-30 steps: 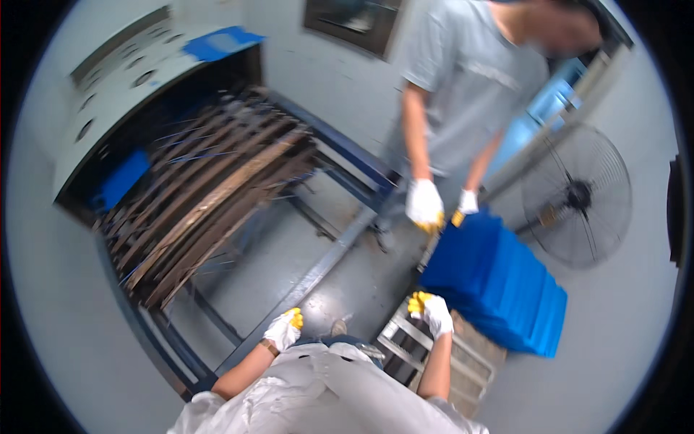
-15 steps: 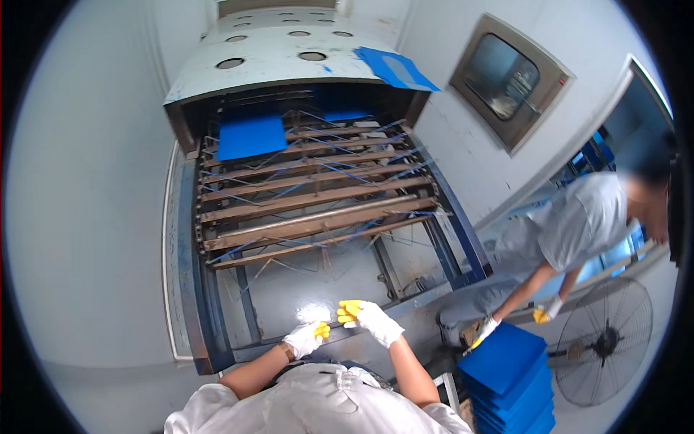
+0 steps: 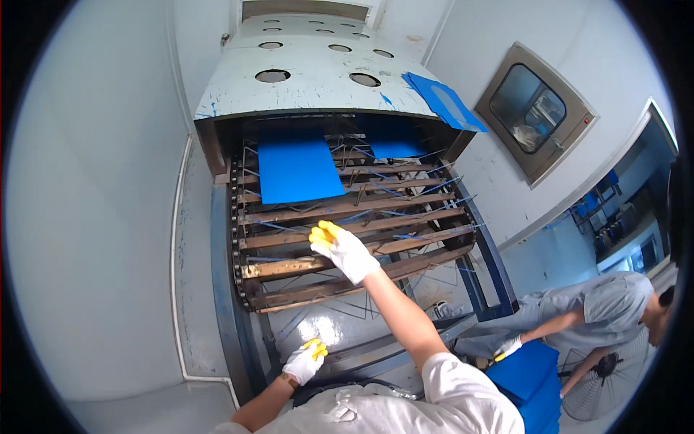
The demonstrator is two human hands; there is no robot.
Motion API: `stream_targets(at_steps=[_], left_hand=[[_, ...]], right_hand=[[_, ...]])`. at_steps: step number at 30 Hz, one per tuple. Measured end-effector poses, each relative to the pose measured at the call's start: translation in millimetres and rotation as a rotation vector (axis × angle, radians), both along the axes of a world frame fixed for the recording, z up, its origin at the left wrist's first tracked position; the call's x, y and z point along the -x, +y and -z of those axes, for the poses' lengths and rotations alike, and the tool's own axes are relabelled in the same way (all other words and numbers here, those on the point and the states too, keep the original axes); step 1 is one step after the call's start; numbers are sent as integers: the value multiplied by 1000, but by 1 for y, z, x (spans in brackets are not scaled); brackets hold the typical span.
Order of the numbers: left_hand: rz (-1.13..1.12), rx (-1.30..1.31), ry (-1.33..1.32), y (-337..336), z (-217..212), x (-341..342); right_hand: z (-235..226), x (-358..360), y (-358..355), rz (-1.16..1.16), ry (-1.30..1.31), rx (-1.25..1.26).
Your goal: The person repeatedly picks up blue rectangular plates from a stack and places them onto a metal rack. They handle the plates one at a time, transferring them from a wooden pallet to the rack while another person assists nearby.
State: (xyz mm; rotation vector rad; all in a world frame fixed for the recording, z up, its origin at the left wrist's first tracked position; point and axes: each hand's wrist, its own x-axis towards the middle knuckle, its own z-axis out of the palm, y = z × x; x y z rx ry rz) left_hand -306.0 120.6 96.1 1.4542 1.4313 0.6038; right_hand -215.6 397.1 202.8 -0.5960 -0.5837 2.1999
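change: my right hand (image 3: 341,249) has gone from my chest out over the conveyor's slats (image 3: 347,239), fingers loosely open, empty | left hand (image 3: 304,361) rests open on the near frame rail (image 3: 224,289) | blue sheet (image 3: 298,168) lies at the far-left end (beyond my fingertips).

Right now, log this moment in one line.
right hand over conveyor slats | left hand low by frame | blue sheet on slats
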Motion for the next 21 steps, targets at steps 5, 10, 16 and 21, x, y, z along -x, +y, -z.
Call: stream_targets(at_steps=[5,10,16,21], left_hand=[[-270,88,-457,6,4,-5],[-518,413,-885,6,29,-7],[-757,828,-1147,16,11,-4],[-649,892,-1170,15,23,-24]], right_hand=[[33,69,70,132,-88,71],[19,106,94,312,146,381],[-38,34,48,85,-10,-3],[-68,-76,-41,181,-500,-230]])
